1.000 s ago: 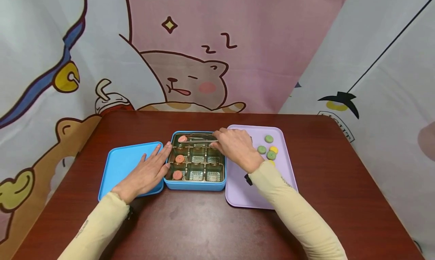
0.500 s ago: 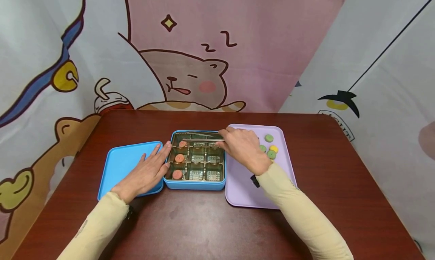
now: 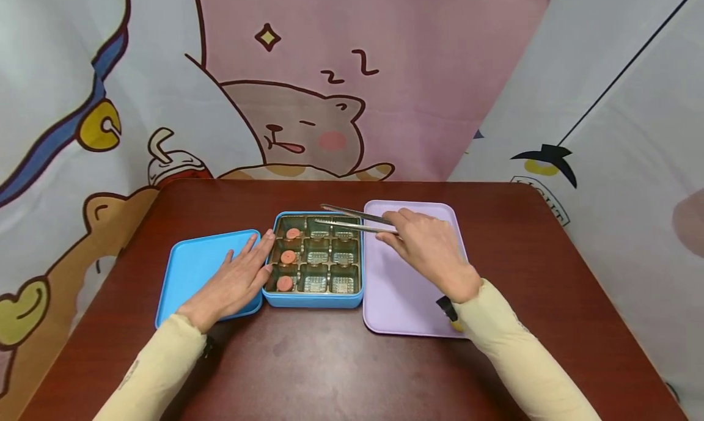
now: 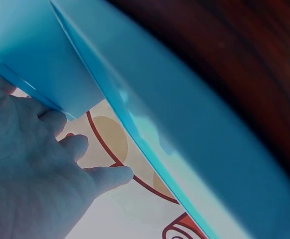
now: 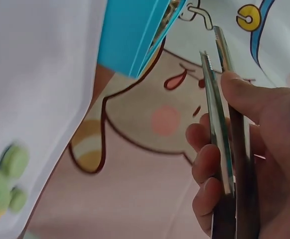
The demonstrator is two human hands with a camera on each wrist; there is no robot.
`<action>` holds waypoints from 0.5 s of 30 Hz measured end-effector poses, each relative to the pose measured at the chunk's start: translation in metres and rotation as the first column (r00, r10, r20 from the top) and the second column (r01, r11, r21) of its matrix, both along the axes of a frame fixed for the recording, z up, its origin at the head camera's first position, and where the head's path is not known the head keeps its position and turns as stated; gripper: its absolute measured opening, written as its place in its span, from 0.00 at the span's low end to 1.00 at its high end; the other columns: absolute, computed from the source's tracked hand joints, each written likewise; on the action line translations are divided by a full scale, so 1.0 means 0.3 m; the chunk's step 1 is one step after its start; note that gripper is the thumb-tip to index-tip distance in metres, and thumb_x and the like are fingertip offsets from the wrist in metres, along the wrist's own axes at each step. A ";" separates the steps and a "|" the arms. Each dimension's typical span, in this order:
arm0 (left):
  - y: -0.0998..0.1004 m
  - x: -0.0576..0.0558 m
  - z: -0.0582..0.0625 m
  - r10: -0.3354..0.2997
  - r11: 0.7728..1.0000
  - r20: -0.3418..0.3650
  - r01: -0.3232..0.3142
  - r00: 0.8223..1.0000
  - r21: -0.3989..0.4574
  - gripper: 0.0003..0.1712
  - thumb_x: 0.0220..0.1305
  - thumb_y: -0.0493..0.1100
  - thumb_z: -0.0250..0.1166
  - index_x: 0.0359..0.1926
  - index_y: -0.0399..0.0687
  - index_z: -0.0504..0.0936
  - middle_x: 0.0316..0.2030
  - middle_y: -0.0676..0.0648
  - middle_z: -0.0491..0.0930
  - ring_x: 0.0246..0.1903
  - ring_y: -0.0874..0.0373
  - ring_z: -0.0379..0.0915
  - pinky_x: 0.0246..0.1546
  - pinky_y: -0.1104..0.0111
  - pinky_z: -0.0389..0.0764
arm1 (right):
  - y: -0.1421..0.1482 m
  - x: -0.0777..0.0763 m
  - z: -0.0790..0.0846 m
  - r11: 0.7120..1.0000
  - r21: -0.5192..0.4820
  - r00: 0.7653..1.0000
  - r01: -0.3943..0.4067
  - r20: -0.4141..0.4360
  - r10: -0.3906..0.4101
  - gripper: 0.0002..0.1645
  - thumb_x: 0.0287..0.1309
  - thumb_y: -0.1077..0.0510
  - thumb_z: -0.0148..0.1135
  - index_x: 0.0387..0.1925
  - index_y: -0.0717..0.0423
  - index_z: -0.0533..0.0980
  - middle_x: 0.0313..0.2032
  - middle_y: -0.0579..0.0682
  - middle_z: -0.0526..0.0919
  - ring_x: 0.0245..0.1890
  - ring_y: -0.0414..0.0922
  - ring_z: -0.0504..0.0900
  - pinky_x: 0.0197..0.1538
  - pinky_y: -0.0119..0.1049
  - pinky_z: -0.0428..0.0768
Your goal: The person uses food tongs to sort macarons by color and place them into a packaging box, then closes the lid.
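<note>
Right hand grips tongs, left hand rests straight-fingered against the box. Right wrist cam's got green pieces lower left, totally hidden in head view.

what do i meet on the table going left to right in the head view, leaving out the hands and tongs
flat blue lid → blue compartment box with orange pieces in its left column → lilac tray
</note>
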State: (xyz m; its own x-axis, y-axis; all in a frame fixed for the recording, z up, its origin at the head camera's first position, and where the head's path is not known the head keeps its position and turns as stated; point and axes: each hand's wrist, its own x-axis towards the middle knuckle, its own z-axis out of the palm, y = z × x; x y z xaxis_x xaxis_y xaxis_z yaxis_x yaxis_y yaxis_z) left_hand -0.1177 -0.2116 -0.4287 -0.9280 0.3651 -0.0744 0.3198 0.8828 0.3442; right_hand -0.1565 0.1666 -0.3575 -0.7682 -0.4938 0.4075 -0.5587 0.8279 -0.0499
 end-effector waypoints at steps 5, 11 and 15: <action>-0.002 -0.001 0.005 0.004 1.000 -0.002 -0.004 1.000 -0.004 0.38 0.84 0.54 0.43 0.84 0.46 0.43 0.83 0.45 0.42 0.81 0.40 0.34 0.70 0.28 0.44 | 0.115 0.028 0.006 0.998 -0.024 0.998 0.062 -0.015 -0.063 0.22 0.64 0.41 0.71 0.50 0.51 0.82 0.34 0.45 0.85 0.26 0.46 0.83 0.16 0.45 0.74; -0.001 -0.003 0.005 -0.001 1.000 -0.002 0.001 1.000 -0.004 0.38 0.84 0.55 0.43 0.84 0.46 0.43 0.83 0.45 0.42 0.81 0.39 0.35 0.70 0.28 0.44 | 0.240 0.045 0.002 0.990 -0.056 0.991 0.130 -0.019 -0.132 0.21 0.62 0.45 0.73 0.50 0.53 0.82 0.31 0.47 0.82 0.20 0.43 0.75 0.14 0.39 0.66; -0.002 -0.003 0.007 -0.008 1.000 -0.005 0.008 1.000 -0.001 0.38 0.84 0.55 0.43 0.84 0.46 0.43 0.83 0.44 0.42 0.81 0.39 0.35 0.70 0.28 0.44 | 0.305 0.044 -0.004 0.981 -0.060 0.983 0.184 0.004 -0.184 0.25 0.62 0.46 0.74 0.54 0.55 0.82 0.37 0.51 0.85 0.21 0.46 0.76 0.15 0.40 0.67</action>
State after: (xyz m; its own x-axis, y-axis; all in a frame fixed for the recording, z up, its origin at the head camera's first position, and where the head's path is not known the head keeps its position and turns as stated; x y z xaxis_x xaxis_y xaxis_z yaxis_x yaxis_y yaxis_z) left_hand -0.1185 -0.2121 -0.4267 -0.9253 0.3726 -0.0698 0.3288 0.8805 0.3414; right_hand -0.1431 0.2582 -0.3586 -0.8432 -0.3186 0.4331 -0.3970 0.9121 -0.1020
